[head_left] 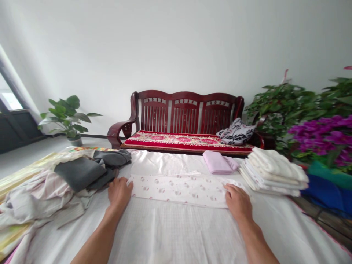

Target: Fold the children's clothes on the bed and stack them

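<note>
A long, narrow folded white cloth (178,189) with small printed figures lies across the table in front of me. My left hand (120,191) is closed at its left end, fingers curled and thumb against the edge. At the opposite end, my right hand (238,202) grips the corner with bent fingers; the fingertips are partly hidden. Beyond the right hand stands a stack of folded white cloths (275,172). A folded lilac cloth (218,162) rests behind the printed one. Just left of my left hand are dark grey clothes (82,172) in a loose heap.
A white sheet (165,231) covers the table. Crumpled pale garments (41,196) spread along the left side. Behind the table is a red wooden bench (184,113) with a patterned cushion (238,132). Purple flowers (324,135) and a blue object (327,192) are close on the right.
</note>
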The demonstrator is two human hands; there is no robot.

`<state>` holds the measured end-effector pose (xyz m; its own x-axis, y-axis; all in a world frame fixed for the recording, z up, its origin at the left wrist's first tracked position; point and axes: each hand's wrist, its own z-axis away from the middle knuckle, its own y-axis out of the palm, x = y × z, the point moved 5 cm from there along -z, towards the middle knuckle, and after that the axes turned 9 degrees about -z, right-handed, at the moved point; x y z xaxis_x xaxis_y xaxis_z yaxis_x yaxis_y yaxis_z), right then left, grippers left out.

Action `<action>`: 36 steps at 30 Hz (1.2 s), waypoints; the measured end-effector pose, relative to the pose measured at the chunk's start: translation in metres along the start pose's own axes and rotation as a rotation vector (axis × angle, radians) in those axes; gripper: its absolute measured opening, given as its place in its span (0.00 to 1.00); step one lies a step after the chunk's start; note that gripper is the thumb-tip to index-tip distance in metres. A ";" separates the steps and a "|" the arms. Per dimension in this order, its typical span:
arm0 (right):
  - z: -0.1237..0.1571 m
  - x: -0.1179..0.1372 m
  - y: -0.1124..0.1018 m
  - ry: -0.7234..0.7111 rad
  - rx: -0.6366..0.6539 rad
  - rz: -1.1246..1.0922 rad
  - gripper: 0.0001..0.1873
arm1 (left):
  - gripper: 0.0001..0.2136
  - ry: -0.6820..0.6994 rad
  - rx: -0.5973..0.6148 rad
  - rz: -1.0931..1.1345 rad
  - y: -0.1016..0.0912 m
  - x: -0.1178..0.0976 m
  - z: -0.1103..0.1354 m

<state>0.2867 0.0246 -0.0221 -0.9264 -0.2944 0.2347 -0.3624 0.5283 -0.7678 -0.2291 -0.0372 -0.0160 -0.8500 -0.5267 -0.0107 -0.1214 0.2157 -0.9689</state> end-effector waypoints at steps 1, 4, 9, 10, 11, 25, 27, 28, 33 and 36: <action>0.000 0.000 0.001 -0.002 -0.002 -0.009 0.19 | 0.19 0.000 0.013 0.039 0.000 0.000 0.000; 0.000 -0.001 0.003 -0.002 0.007 -0.030 0.20 | 0.17 -0.047 0.079 0.187 0.004 0.002 -0.003; 0.000 -0.003 0.007 0.024 0.011 -0.062 0.20 | 0.23 -0.121 0.184 0.275 0.012 0.018 -0.016; 0.000 -0.003 0.008 0.028 0.009 -0.071 0.20 | 0.21 -0.117 0.213 0.303 0.014 0.022 -0.020; 0.000 -0.003 0.009 0.030 0.010 -0.079 0.20 | 0.18 -0.106 0.243 0.342 0.016 0.025 -0.023; -0.001 0.002 0.014 0.020 0.029 -0.110 0.20 | 0.16 -0.121 0.084 0.913 -0.009 0.002 -0.019; -0.001 0.004 0.015 0.017 0.033 -0.112 0.20 | 0.20 -0.099 0.062 1.006 -0.014 -0.011 -0.015; -0.001 0.004 0.015 0.018 0.035 -0.114 0.20 | 0.21 -0.080 0.052 1.034 -0.016 -0.019 -0.012; -0.001 0.003 0.019 0.051 0.054 -0.130 0.19 | 0.23 0.064 0.121 1.077 -0.024 -0.071 0.006; 0.000 0.003 0.021 0.060 0.078 -0.139 0.19 | 0.21 0.157 0.220 1.021 -0.021 -0.103 0.019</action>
<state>0.2760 0.0348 -0.0369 -0.8731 -0.3108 0.3757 -0.4809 0.4215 -0.7688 -0.1296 -0.0032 0.0010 -0.5551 -0.0634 -0.8294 0.7710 0.3348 -0.5417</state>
